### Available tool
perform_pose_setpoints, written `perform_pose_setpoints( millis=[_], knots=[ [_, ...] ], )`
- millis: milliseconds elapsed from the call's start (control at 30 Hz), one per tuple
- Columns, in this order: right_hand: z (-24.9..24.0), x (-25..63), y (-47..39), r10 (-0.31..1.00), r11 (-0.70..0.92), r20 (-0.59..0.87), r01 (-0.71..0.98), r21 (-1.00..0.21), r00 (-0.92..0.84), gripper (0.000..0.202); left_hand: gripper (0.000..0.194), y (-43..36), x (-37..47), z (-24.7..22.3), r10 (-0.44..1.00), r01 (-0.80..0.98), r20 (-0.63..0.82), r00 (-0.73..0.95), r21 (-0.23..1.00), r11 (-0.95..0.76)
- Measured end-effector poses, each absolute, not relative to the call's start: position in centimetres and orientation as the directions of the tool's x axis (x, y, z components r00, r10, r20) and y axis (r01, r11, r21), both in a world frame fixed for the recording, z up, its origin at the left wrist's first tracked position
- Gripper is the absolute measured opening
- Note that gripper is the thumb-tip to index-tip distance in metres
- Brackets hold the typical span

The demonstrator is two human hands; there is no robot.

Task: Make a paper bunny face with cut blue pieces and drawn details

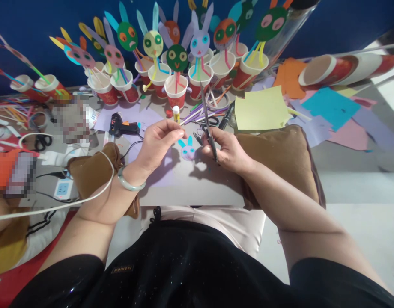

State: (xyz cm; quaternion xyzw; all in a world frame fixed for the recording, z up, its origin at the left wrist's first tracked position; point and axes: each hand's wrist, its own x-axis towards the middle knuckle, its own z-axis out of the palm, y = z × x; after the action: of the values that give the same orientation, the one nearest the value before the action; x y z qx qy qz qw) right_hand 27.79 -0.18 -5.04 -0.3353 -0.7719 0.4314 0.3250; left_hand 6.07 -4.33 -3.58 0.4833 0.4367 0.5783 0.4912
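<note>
My right hand (227, 149) grips a pair of scissors (206, 109) by the handles, with the blades pointing up and away from me. Fingertips and thumb of my left hand (158, 143) are pinched together; what lies between them is too small to make out. Between and below both hands, a lavender paper rabbit face (188, 152) with blue ears and blue eyes lies on the table (197, 188). Just beyond my left fingertips stands a glue stick (176, 114), uncapped, with a red cap beside it. A black glue gun (121, 126) rests left of my left hand.
Paper cups (176, 95) holding animal-face figures on coloured stems line the back. Yellow paper (263, 108) and other coloured sheets lie at right, near stacked cups (347, 70). Brown cushions (280, 160) sit under my forearms. A white cable (71, 204) crosses at left, near another person's arm.
</note>
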Motion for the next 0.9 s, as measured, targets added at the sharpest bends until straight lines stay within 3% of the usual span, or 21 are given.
perform_pose_setpoints(
  millis=[200, 333, 900],
  knots=[
    [-5.6, 27.1, -0.5, 0.743, 0.595, 0.34, 0.337, -0.729, -0.576, 0.064, 0.004, -4.2, 6.5, -3.9, 0.995, -0.236, 0.076, -0.067, 0.968, -0.09],
    [-6.1, 26.8, -0.8, 0.749, 0.618, 0.337, 0.417, -0.667, -0.57, 0.057, 0.003, -4.3, 6.9, -4.1, 0.998, -0.306, 0.054, -0.033, 0.95, -0.061],
    [-6.7, 26.5, -1.0, 0.77, 0.604, 0.321, 0.47, -0.643, -0.551, 0.053, 0.011, -4.3, 7.4, -4.5, 0.999, -0.336, 0.0, -0.041, 0.942, -0.013]
  ],
)
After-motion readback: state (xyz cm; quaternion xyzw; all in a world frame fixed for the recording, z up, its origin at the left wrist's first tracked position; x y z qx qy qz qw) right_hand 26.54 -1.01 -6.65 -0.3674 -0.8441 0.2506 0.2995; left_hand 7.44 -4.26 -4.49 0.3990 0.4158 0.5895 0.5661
